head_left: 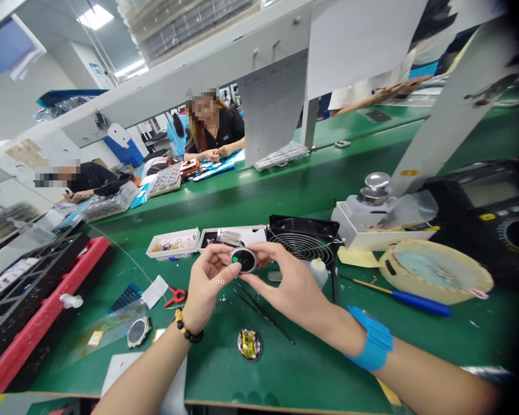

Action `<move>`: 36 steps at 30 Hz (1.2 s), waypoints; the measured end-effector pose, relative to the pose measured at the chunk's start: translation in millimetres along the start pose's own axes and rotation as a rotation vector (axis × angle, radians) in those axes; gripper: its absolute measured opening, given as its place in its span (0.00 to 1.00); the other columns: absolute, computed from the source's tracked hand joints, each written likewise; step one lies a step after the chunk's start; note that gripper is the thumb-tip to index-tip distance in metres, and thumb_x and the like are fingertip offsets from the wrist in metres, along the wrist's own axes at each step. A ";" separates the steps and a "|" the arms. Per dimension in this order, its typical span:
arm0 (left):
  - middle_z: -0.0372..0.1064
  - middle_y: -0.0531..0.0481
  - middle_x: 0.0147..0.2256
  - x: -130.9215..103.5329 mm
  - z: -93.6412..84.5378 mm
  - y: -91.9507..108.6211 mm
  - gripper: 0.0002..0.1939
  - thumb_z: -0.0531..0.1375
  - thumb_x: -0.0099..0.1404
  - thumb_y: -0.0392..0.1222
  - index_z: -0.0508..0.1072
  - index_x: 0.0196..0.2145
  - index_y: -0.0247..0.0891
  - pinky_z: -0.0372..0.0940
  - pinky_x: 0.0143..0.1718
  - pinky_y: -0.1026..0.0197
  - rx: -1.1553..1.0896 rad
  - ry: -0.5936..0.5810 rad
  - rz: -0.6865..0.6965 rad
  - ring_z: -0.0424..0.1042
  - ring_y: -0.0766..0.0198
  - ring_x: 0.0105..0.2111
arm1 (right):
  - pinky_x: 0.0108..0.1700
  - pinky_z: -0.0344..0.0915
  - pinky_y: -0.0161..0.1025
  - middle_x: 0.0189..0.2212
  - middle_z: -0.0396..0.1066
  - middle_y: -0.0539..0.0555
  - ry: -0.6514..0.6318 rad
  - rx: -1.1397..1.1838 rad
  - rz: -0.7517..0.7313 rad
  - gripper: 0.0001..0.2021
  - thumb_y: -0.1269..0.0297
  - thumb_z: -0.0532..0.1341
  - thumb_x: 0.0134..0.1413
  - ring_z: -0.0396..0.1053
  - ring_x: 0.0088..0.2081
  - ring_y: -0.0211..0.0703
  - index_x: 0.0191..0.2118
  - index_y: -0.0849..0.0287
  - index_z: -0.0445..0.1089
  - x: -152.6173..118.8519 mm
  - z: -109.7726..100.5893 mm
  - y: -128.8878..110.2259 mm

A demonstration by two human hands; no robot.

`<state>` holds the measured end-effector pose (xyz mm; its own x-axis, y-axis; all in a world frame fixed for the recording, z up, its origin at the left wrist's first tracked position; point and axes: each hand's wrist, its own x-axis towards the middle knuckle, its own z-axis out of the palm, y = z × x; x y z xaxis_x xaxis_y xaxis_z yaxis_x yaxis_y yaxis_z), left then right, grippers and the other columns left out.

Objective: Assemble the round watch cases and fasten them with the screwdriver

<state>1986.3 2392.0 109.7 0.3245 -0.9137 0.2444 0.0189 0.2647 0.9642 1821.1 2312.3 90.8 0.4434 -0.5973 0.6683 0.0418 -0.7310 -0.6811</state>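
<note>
Both of my hands hold up a small round watch case (pixel 244 259) with a dark face and a green dot, above the green bench mat (pixel 311 357). My left hand (pixel 207 282), with a bead bracelet at the wrist, pinches its left side. My right hand (pixel 288 282), with a blue strap at the wrist, grips its right side. Below them on the mat lie a round part with a yellow inside (pixel 249 344), thin black tweezers (pixel 263 311) and another watch case (pixel 138 331).
A small fan (pixel 305 239), two white parts trays (pixel 173 243), a pump bottle (pixel 374 199), a yellowed round dish (pixel 436 271), a blue-handled brush (pixel 410 300) and red cutters (pixel 176 296) surround my hands. A red and black rack (pixel 30 305) stands left. Two people work across the bench.
</note>
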 end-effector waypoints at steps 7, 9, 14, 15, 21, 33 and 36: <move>0.71 0.51 0.35 0.3 -1.2 -0.8 0.16 0.73 0.60 0.43 0.77 0.43 0.40 0.67 0.41 0.65 0.011 -0.003 0.004 0.71 0.66 0.37 | 0.44 0.75 0.45 0.41 0.74 0.53 -0.010 0.002 -0.015 0.17 0.65 0.68 0.62 0.74 0.40 0.46 0.54 0.53 0.67 0.0 -1.2 3.1; 0.71 0.51 0.35 0.1 -1.6 -1.1 0.16 0.73 0.60 0.43 0.77 0.44 0.40 0.67 0.41 0.65 0.013 -0.005 0.005 0.71 0.66 0.37 | 0.44 0.75 0.45 0.41 0.74 0.52 -0.011 -0.001 -0.016 0.16 0.65 0.69 0.62 0.74 0.40 0.46 0.53 0.52 0.68 0.7 -2.1 3.8; 0.71 0.52 0.35 0.0 -1.9 -1.8 0.15 0.73 0.61 0.43 0.77 0.44 0.40 0.67 0.41 0.66 0.010 -0.009 0.004 0.70 0.66 0.37 | 0.45 0.75 0.46 0.42 0.75 0.53 -0.023 -0.005 0.013 0.16 0.64 0.70 0.61 0.74 0.40 0.47 0.52 0.53 0.69 1.6 -2.5 3.7; 0.71 0.52 0.35 0.2 -1.9 -1.9 0.15 0.73 0.61 0.43 0.77 0.44 0.40 0.67 0.41 0.66 0.011 -0.008 0.002 0.70 0.66 0.37 | 0.45 0.75 0.46 0.42 0.75 0.53 -0.026 -0.002 0.022 0.16 0.64 0.69 0.61 0.75 0.40 0.47 0.52 0.53 0.68 1.3 -2.1 3.9; 0.71 0.51 0.36 0.7 -2.0 -2.6 0.16 0.73 0.61 0.43 0.77 0.44 0.40 0.67 0.42 0.65 0.013 -0.008 0.001 0.71 0.66 0.38 | 0.47 0.76 0.49 0.41 0.74 0.54 -0.020 0.009 0.028 0.25 0.62 0.68 0.63 0.75 0.43 0.49 0.62 0.52 0.62 -1.7 0.6 8.1; 0.72 0.50 0.36 1.2 -3.8 -4.4 0.17 0.72 0.60 0.45 0.77 0.45 0.40 0.69 0.42 0.62 0.076 -0.026 0.018 0.72 0.63 0.38 | 0.50 0.76 0.50 0.52 0.74 0.54 -0.131 -0.040 -0.061 0.23 0.67 0.63 0.66 0.76 0.46 0.48 0.64 0.47 0.63 0.8 -2.8 4.8; 0.72 0.50 0.35 0.4 -3.6 -4.9 0.16 0.72 0.61 0.45 0.78 0.45 0.40 0.69 0.40 0.64 0.081 -0.062 0.030 0.72 0.64 0.37 | 0.48 0.75 0.47 0.50 0.75 0.52 -0.170 -0.019 -0.038 0.19 0.68 0.64 0.64 0.76 0.44 0.46 0.58 0.48 0.67 2.6 -4.1 3.0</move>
<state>1989.8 2391.5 104.7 0.2642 -0.9239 0.2769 -0.0675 0.2687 0.9609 1818.7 2307.1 91.7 0.5872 -0.5055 0.6322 0.0455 -0.7592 -0.6493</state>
